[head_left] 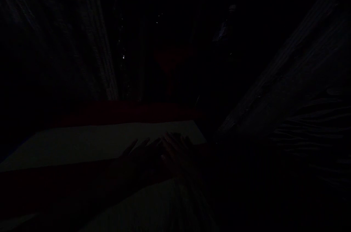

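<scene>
The scene is very dark. My left hand [141, 150] lies with its fingers stretched out over a pale, flat band of material [79, 140]. Right beside it, my right hand [177, 148] rests with its fingers extended and slightly spread, near the band's right end. The two hands meet or overlap at their inner edges; the dark hides which is on top. No object shows in either hand. Dark red material [123, 109] borders the pale band on its far side, and another pale area [142, 202] shows nearer to me.
Hanging folds, like a curtain [93, 34], stand at the left. A long slanted surface [274, 74] runs up the right side, with thin pale streaks [309, 122] below it. Small points of light [123, 57] dot the dark background.
</scene>
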The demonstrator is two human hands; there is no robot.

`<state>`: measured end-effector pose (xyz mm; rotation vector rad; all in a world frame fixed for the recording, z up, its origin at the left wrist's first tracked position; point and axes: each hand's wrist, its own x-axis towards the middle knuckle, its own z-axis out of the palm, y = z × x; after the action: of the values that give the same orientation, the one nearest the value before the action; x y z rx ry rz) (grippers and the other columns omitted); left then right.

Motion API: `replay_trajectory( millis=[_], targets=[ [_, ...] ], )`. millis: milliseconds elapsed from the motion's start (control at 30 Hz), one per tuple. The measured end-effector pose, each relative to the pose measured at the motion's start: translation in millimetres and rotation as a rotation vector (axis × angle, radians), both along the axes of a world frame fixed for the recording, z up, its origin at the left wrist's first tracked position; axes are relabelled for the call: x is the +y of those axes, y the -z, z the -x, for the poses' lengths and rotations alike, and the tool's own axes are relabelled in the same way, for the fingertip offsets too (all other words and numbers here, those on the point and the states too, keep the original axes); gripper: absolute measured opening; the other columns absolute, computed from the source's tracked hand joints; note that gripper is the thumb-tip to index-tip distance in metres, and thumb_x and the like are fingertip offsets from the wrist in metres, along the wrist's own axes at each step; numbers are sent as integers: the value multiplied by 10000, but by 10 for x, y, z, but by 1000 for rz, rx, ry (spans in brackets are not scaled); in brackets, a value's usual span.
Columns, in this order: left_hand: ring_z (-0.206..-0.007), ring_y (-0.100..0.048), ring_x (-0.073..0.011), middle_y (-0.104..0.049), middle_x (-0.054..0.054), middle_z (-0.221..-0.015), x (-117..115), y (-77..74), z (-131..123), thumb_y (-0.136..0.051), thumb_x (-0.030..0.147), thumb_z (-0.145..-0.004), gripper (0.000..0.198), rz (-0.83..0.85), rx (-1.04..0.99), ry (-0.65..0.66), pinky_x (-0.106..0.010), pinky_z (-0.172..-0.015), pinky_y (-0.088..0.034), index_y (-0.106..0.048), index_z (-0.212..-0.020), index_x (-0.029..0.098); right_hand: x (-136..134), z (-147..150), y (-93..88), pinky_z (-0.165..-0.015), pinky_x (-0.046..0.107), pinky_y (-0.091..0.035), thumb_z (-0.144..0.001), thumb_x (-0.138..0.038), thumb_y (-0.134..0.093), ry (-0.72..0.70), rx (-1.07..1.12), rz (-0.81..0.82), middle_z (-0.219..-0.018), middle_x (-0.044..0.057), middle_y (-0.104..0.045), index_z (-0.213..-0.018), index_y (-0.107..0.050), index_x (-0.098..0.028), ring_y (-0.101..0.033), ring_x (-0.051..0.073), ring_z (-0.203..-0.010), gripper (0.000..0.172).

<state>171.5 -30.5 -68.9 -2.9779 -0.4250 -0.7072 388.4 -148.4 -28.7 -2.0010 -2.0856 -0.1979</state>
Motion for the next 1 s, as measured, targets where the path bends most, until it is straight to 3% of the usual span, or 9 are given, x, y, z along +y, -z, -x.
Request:
replay_trajectory(
  millis=[133, 300, 433, 533, 633, 700, 800, 900, 1000],
  targets=[
    [-1630, -231, -288, -226, -34, -1758, -68, -65, 135, -395, 542, -1120, 684, -30, 138, -6, -559, -1337, -136, -214, -1703, 233, 130, 300, 115, -1314, 622, -254, -1127, -587, 79, -112, 12, 21, -1721, -46, -78, -1690, -319, -177, -153, 228, -1623, 802],
    [-1641, -180, -302, -167, -43, -1767, -108, -143, 173, -298, 622, -1115, 749, 51, 200, 9, -587, -1314, -137, -151, -1710, 192, 36, 216, 383, -1287, 652, -254, -1155, -610, -76, -81, -98, -51, -1717, -7, -172, -1662, -358, -154, -192, 235, -1610, 738],
    [-1649, -133, -336, -124, -37, -1771, -109, -166, 157, -257, 661, -1101, 732, 132, 230, 21, -656, -1300, -137, -199, -1707, 255, -136, -208, 538, -1204, 654, -369, -1174, -532, -137, -77, -204, -155, -1705, 6, -245, -1625, -397, -170, -264, 245, -1583, 634],
    [-1649, -118, -356, -117, -42, -1772, -114, -216, 148, -211, 682, -1091, 725, 213, 246, 39, -684, -1300, -134, -247, -1698, 287, -188, -721, 805, -1188, 637, -395, -1170, -476, -219, -68, -209, -190, -1692, 62, -300, -1631, -398, -142, -308, 288, -1567, 597],
    [-1649, -110, -366, -151, -65, -1768, -126, -275, 143, -195, 697, -1084, 751, 296, 237, 67, -697, -1306, -100, -248, -1699, 270, -163, -1163, 1071, -1179, 578, -446, -1150, -498, -135, -52, -189, -239, -1532, 227, -504, -1393, -631, 39, -449, 370, -1469, 771],
    [-1645, -138, -366, -169, -79, -1765, -137, -295, 137, -239, 708, -1078, 781, 331, 209, 65, -694, -1309, -106, -181, -1713, 256, -129, -1249, 1121, -1202, 608, -407, -1138, -506, -138, -9, -181, -254, -1473, 271, -543, -1344, -660, 62, -475, 412, -1438, 799],
    [-1642, -160, -362, -180, -126, -1758, -152, -283, 127, -259, 728, -1066, 862, 325, 178, 38, -682, -1316, -112, -164, -1710, 162, -82, -970, 955, -1216, 602, -390, -1130, -500, -198, 12, -167, -233, -1596, 202, -439, -1472, -600, -37, -392, 372, -1513, 702],
    [-1643, -148, -366, -188, -173, -1746, -157, -253, 128, -200, 724, -1068, 893, 297, 182, 42, -683, -1321, -84, -245, -1680, 75, -37, -410, 675, -1241, 640, -305, -1152, -466, -241, -19, -159, -180, -1702, 73, -284, -1651, -376, -179, -269, 284, -1586, 592],
    [-1642, -148, -373, -209, -194, -1739, -155, -240, 135, -198, 711, -1073, 894, 293, 175, 41, -680, -1324, -73, -250, -1673, 51, -2, 23, 518, -1307, 533, -170, -1181, -397, -179, -92, -122, -190, -1693, 37, -310, -1614, -407, -140, -237, 217, -1594, 552]
  ],
)
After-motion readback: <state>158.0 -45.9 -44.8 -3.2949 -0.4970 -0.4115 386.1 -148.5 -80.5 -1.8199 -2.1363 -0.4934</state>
